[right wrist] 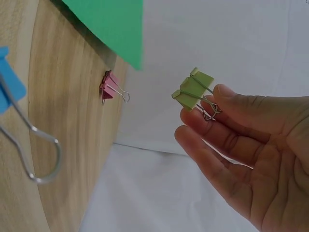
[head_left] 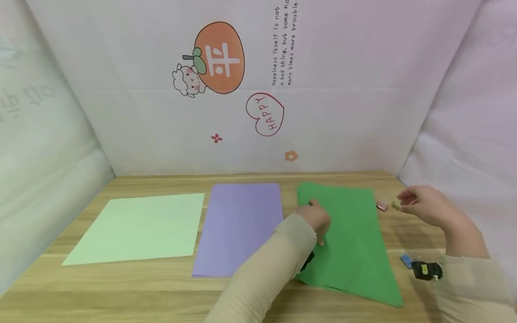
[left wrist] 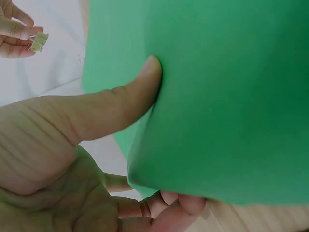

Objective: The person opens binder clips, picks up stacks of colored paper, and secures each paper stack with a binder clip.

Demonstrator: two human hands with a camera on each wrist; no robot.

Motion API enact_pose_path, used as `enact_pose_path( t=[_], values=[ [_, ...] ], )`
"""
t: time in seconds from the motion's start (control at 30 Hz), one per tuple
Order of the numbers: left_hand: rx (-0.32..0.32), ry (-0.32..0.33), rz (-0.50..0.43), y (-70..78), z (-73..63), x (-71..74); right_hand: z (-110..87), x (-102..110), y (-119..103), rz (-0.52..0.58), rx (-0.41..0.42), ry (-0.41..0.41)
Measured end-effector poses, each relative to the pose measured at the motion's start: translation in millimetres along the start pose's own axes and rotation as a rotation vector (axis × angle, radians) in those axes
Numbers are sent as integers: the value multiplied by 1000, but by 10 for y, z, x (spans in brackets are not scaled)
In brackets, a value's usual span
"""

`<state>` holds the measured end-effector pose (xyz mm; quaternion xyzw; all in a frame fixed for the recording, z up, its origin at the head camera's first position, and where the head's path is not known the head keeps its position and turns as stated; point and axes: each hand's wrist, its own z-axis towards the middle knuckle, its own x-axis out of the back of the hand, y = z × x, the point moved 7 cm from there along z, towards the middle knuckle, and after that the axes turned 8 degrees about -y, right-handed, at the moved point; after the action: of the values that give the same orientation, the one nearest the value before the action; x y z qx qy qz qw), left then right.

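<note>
Logging the right hand [head_left: 430, 206] over the table's [head_left: 133, 291] right side, toward its far right corner. I see thumb and fingers pinching the lime clip [right wrist: 190, 87] by its wire handles, body facing outward, held up off the wood. Just beside it, the pink clip [head_left: 381, 206] lies on the wood near the green paper's [head_left: 351, 224] far right corner. The blue clip [head_left: 406, 261] lies closer to me, beside that paper's right edge; I note room between the two clips.

Left hand [head_left: 315, 220] at the green paper's left edge: thumb on top, fingers underneath, gripping it; the sheet bends at the thumb. A narrow strip of wood separates it from the purple paper [head_left: 242, 224]. The mint paper [head_left: 141, 229] occupies the table's left side, with a thin gap to the purple. White cloth [head_left: 343, 130] stands along the far edge, limiting reach there.
</note>
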<state>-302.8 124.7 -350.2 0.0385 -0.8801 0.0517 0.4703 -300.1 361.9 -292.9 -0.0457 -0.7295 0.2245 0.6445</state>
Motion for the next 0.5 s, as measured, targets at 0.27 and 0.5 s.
enact_pose_path(
  t=[0.27,0.5],
  values=[
    [-53,10,34,-52,51,-12,17,-46,45,-9,-13,-3],
    [-57,28,-77,-149,169,7,12,-50,58,-8,-16,-5]
  ],
)
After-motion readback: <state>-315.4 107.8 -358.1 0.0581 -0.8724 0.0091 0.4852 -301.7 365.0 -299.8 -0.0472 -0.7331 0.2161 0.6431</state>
